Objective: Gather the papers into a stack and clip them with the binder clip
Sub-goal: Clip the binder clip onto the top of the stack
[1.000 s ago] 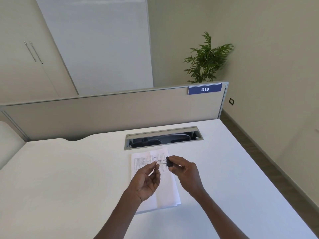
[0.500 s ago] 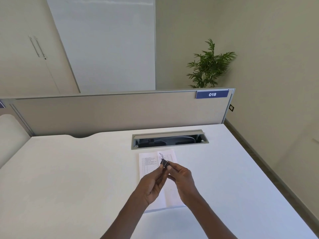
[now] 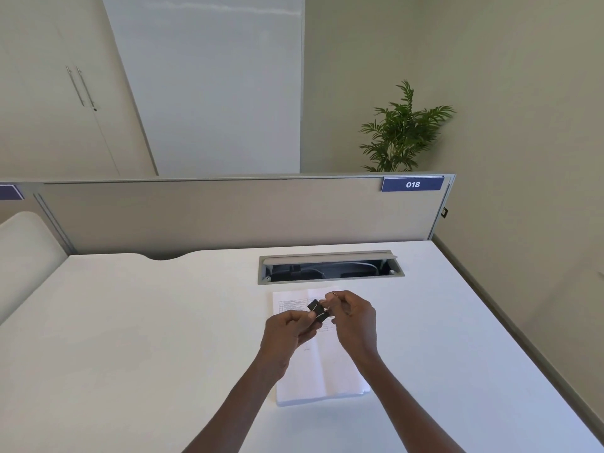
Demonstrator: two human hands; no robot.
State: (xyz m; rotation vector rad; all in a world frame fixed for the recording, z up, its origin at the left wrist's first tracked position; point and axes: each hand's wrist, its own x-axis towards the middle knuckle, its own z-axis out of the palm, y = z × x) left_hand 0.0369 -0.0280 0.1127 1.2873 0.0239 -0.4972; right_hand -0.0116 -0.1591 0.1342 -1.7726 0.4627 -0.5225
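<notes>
So the little black binder clip point(image 3: 317, 310) with thin wire handles is pinched between both hands, left hand point(image 3: 292, 329) and right hand point(image 3: 353, 318), held above the squared-up stack of white printed papers point(image 3: 322, 379) lying flat on the smooth white tabletop point(image 3: 147, 338).

Black binder clip point(image 3: 317, 310); white papers point(image 3: 318, 371)

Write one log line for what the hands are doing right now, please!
left hand: holds binder clip | right hand: pinches its wire handle | clip: above paper stack, not yet attached | papers: stacked on desk
</notes>
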